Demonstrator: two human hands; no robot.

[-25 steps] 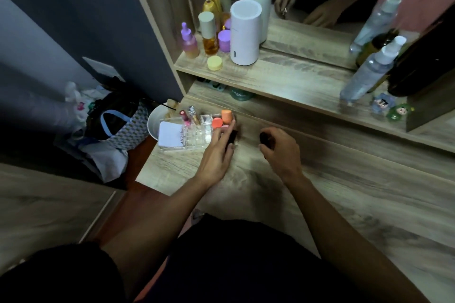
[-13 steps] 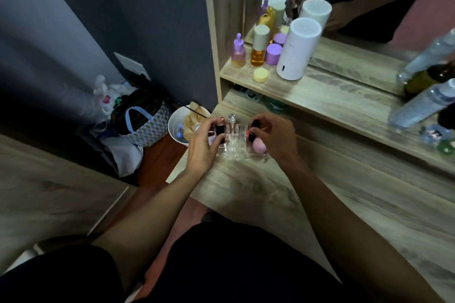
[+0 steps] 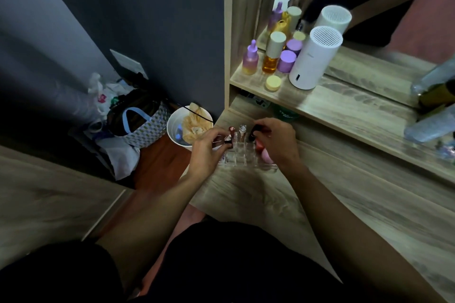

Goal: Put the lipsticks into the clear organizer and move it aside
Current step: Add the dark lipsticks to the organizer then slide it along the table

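The clear organizer (image 3: 240, 158) sits at the left end of the wooden desk, its grid of small slots facing up. My left hand (image 3: 205, 149) pinches a dark lipstick (image 3: 228, 141) over the left slots. My right hand (image 3: 277, 141) grips a black lipstick (image 3: 254, 131) above the right side of the organizer. A brown-capped lipstick (image 3: 231, 129) and a clear-capped tube (image 3: 242, 130) stand upright in the back slots. Pink and red sponges (image 3: 264, 152) lie by my right palm, partly hidden.
A white bin (image 3: 174, 128) with crumpled paper stands on the floor just left of the desk, beside a checked bag (image 3: 142, 125). On the shelf above are a white cylinder device (image 3: 314, 59), purple and amber bottles (image 3: 272, 56), and spray bottles (image 3: 428, 125) at right.
Both hands came from the desk surface to the organizer, each carrying a dark lipstick. Since half a second ago they hold nearly the same pose, lowering slightly over the slots.
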